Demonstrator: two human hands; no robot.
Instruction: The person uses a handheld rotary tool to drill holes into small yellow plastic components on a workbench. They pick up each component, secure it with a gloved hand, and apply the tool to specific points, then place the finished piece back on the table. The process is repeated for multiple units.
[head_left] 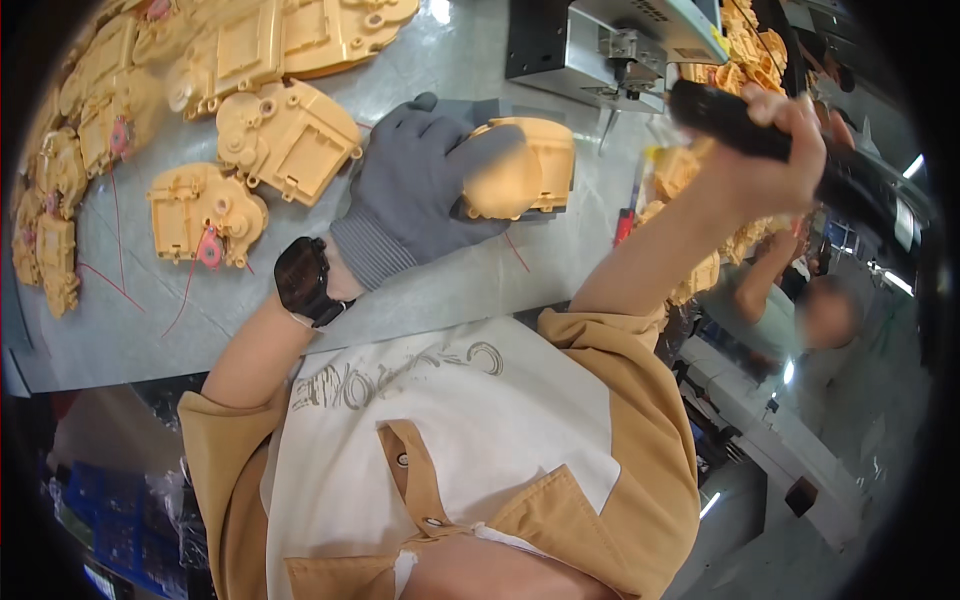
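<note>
My left hand (420,180), in a grey knit glove, rests on the metal bench with its fingers around a yellow plastic housing (550,165). Part of that housing is blurred and covered by the fingers. Raised at the right, my bare right hand (780,160) grips a black electric screwdriver (730,118), its front end beside the pickup point of a metal screw feeder (630,70). Two more yellow housings, one with its tray facing up (290,140) and one with a pink part and red wire (205,215), lie left of my gloved hand.
Many yellow housings crowd the far left of the bench (400,330), some with red wires trailing. More yellow parts (690,270) are heaped at the right, beside a red-handled tool (624,226). Another person (765,300) is further off to the right. Blue crates (115,510) stand below the bench.
</note>
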